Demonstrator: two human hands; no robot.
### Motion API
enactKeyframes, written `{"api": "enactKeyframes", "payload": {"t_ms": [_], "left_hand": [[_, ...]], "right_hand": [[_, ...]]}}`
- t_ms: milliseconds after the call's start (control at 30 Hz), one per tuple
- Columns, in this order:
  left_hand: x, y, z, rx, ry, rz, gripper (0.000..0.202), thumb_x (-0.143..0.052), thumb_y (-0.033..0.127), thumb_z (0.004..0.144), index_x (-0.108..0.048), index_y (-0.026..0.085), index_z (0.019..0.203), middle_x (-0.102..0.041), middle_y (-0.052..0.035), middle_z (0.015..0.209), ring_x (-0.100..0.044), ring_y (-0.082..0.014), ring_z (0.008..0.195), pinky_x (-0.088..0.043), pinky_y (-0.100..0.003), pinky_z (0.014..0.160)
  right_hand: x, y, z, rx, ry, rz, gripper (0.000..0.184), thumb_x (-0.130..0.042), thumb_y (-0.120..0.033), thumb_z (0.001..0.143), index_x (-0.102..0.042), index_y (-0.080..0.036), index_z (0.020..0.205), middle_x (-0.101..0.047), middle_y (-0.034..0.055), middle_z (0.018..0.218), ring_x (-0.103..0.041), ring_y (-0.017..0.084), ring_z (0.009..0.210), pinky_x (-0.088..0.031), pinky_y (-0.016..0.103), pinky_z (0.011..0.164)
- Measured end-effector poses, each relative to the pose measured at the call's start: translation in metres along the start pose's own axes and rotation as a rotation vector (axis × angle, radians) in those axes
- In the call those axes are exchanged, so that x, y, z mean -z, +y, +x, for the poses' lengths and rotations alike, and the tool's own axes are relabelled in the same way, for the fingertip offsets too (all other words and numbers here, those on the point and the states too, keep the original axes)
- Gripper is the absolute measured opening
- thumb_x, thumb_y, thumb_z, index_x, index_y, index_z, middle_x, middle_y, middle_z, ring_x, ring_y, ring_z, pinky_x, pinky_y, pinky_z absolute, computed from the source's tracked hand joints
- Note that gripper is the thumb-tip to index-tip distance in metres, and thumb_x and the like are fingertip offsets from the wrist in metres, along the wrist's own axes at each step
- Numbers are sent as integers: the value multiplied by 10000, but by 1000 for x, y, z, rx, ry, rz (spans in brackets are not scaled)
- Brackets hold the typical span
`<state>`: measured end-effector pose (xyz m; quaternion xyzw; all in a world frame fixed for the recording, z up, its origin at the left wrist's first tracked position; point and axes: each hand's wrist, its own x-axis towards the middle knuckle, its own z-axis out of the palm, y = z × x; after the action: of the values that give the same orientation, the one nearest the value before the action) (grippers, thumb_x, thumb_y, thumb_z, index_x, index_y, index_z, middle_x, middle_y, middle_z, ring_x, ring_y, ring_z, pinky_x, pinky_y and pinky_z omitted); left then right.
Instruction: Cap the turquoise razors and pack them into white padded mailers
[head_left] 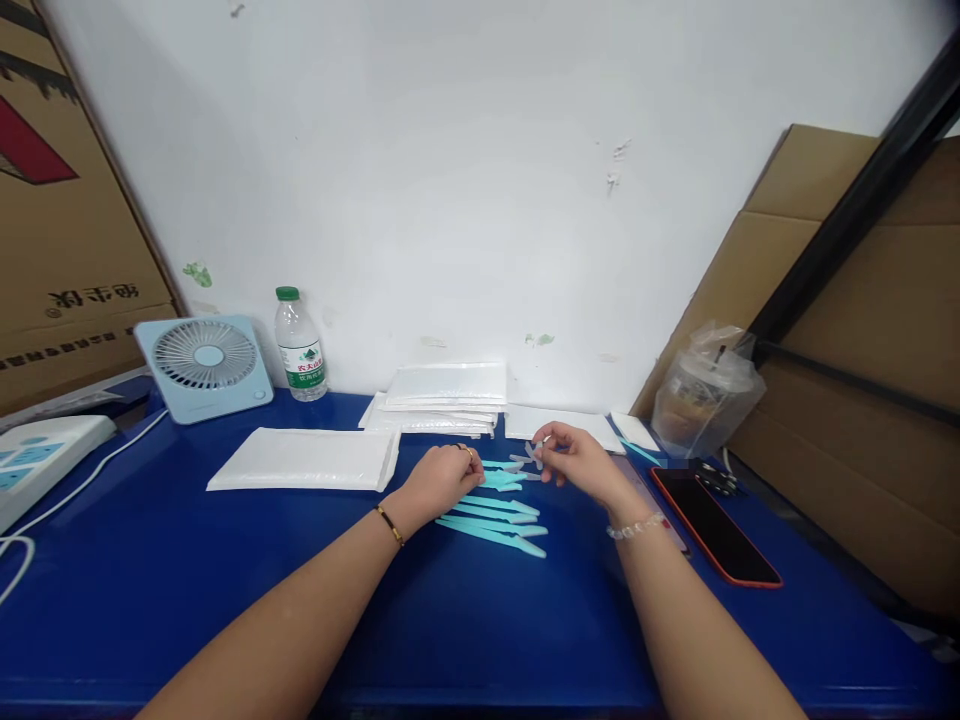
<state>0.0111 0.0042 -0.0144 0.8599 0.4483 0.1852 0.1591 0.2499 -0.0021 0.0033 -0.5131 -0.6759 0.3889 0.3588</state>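
Several slim light-blue plastic sticks (495,522) lie side by side on the blue table (225,590) in front of me. My left hand (442,478) rests curled at their left end, fingers closed over the nearest sticks. My right hand (574,458) hovers just right of them and pinches a small pale-blue piece (531,455) between thumb and fingers. A gold bangle is on my left wrist, a bead bracelet on my right.
White padded envelopes lie flat (307,460) and in a stack (442,398) by the wall. A small fan (204,366), a water bottle (300,345), a phone with red case (716,525), a bagged plastic cup (705,395) and cardboard boxes surround the table.
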Motion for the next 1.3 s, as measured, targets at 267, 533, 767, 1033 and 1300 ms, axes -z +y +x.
{"api": "enactKeyframes", "payload": {"t_ms": [267,533,767,1033,1300], "left_hand": [[5,-6,0,73,65,-175,215,-488,353,822,-611,178,798,-616,-13,713,-532,-148,639,-327,-243,543],[5,-6,0,83,74,-217,210,-501,358,811,-607,180,783,-600,-3,696,-507,-134,615,-321,-238,539],[3,-5,1,74,63,-250,234,-493,380,813,-611,178,793,-577,1,665,-480,-131,586,-305,-237,514],[4,6,-7,67,-157,-273,250,-518,396,792,-636,176,807,-622,-15,713,-528,-138,609,-339,-227,508],[1,6,-3,-5,1,142,140,-561,264,787,-667,222,868,-650,-31,936,-573,-186,852,-386,-267,711]], "right_hand": [[-3,-8,0,50,77,208,241,-652,-368,736,-535,-165,793,-618,11,672,-611,127,533,-406,194,410],[-9,-13,-2,53,37,230,245,-666,-366,726,-532,-166,774,-630,2,625,-583,110,496,-397,198,420],[-13,-15,-3,63,22,226,259,-676,-381,714,-542,-165,767,-624,-1,595,-593,120,516,-411,205,439],[-3,-3,1,45,11,-48,238,-583,-397,758,-610,-167,815,-641,23,662,-600,139,546,-437,245,506],[-5,25,11,42,-25,-566,96,-618,-262,684,-657,-182,719,-647,20,743,-568,145,667,-401,239,600]]}}
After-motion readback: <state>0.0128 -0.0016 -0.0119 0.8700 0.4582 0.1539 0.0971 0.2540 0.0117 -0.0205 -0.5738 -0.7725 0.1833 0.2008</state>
